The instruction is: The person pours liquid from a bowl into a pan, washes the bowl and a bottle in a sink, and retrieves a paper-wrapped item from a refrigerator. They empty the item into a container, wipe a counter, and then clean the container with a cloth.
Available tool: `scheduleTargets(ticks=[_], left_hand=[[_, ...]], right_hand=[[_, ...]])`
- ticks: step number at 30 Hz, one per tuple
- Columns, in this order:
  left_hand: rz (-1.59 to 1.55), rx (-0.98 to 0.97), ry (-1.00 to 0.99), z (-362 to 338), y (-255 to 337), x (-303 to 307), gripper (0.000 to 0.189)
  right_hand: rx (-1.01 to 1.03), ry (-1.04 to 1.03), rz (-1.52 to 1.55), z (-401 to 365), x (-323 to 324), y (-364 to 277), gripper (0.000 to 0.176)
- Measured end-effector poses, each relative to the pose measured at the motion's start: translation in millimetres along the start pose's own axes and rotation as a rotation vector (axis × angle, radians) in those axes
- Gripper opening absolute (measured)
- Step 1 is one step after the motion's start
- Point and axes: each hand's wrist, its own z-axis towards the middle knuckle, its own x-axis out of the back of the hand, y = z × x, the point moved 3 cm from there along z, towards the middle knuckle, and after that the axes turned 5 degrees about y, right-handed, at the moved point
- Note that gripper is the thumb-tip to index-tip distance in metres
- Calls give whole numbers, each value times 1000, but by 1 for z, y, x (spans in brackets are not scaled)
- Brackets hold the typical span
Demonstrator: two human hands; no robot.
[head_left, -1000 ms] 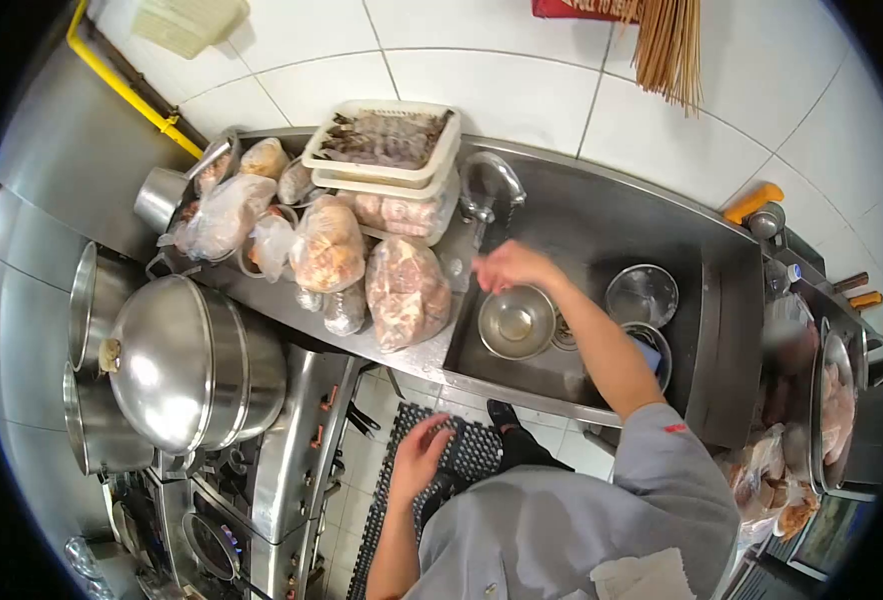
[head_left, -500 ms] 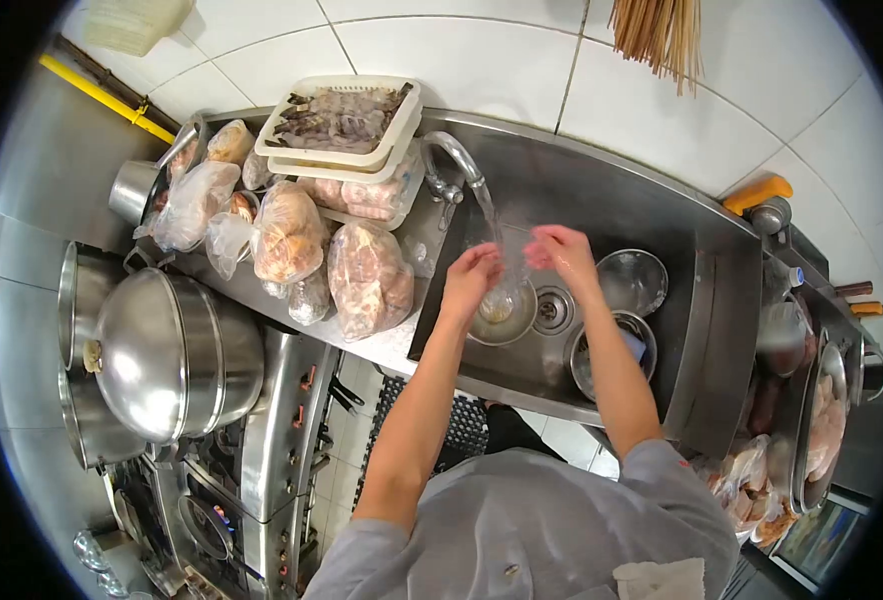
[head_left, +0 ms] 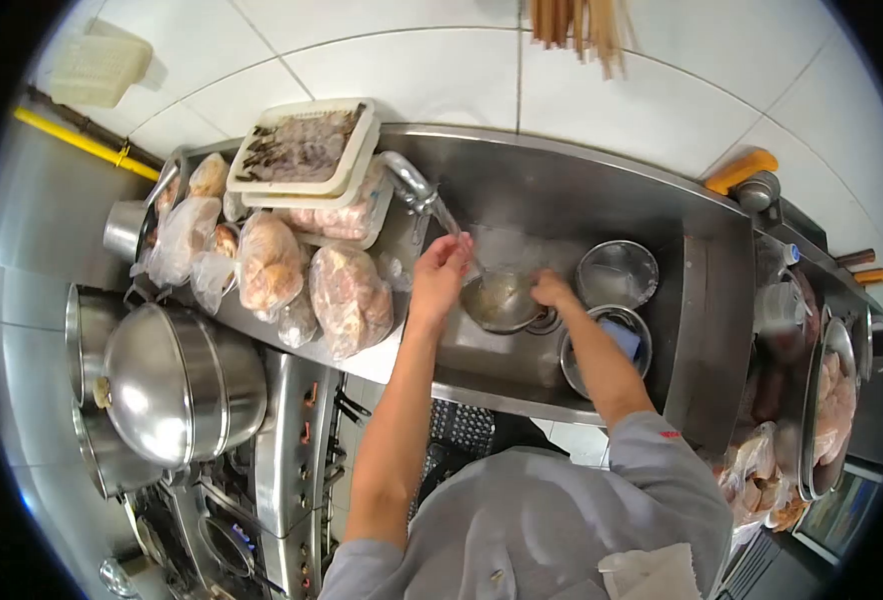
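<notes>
Inside the steel sink (head_left: 722, 340), my right hand (head_left: 554, 288) grips the right rim of a small metal bowl (head_left: 502, 302), which is tilted and has water in it. My left hand (head_left: 442, 270) is raised beside the end of the faucet (head_left: 417, 185), its fingers curled together; whether anything is between them is hidden. Water runs from the spout towards the bowl. Right of the bowl sit two more metal bowls, one with water (head_left: 617, 275) and one holding a blue item (head_left: 620, 338). The drain (head_left: 544, 322) is partly covered by the tilted bowl.
Left of the sink are stacked white trays of shrimp (head_left: 307, 150) and bagged meat (head_left: 352, 300). A large lidded pot (head_left: 177, 385) stands by the stove, where a blue flame burns under a pan (head_left: 224, 545). On the right, a metal tray holds raw meat (head_left: 834, 405).
My right hand has moved down and taken hold of the small bowl's rim, and the bowl is now tilted. My left hand has shifted closer to the spout. The camera view has turned slightly.
</notes>
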Motion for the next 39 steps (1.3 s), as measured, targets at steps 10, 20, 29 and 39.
scheduleTargets(ticks=[10,20,29,39], left_hand=[[-77,-54,11,-8,26,-16,22],[-563,228,367,25,-23,14,39],[556,-416,606,64,27,3,44],[322,-461,230,-259,-50,174,30]], right_hand=[[967,644,-140,-69,65,-144,20],[-181,283,369,-68,47,-33,17],[-201,134,1130,-52,-12,-9,30],[231,-17,1284,-117,-36,-101,34]])
